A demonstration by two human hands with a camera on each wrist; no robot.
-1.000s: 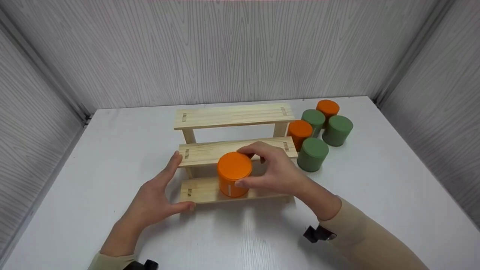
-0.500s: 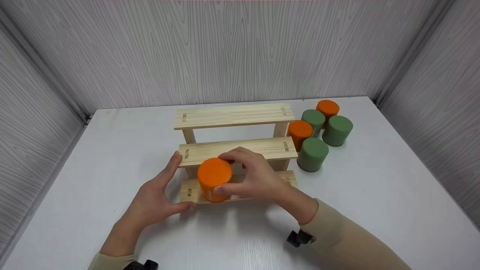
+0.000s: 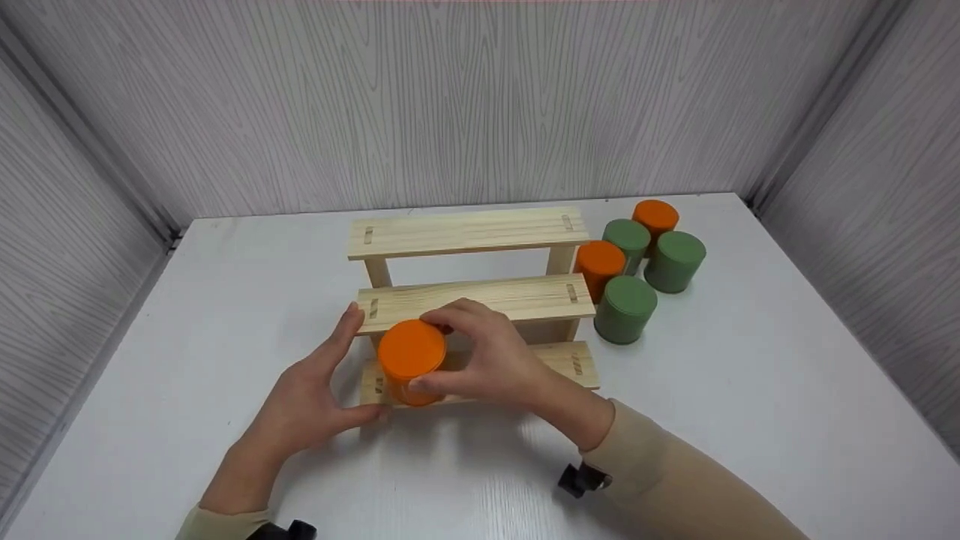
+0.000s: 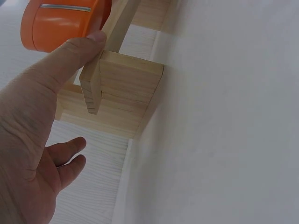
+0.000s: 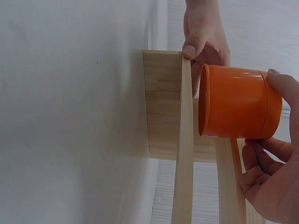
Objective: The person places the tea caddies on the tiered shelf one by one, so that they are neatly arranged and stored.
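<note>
My right hand (image 3: 487,356) pinches an orange lidded canister (image 3: 412,351) near its top, thumb in front and fingers behind. The canister is upright, close over the left part of the bottom shelf of a three-tier wooden rack (image 3: 472,232). In the right wrist view, a narrow gap shows between the canister's (image 5: 236,102) base and the shelf board. My left hand (image 3: 304,405) is at the rack's left end, fingers fairly straight. Its thumb lies on the bottom shelf's front corner and a fingertip touches the middle shelf's end. The left wrist view shows two other fingers (image 4: 67,161) free of the wood.
Right of the rack, several closed canisters stand grouped on the white table (image 3: 750,360): a green canister (image 3: 625,307) nearest, an orange canister (image 3: 600,266) beside the rack, others behind. Grey wood-grain panels (image 3: 465,97) enclose the back and sides.
My right hand has carried the orange canister leftward along the bottom shelf, from about its middle to near its left end. The left hand and the rack have stayed put.
</note>
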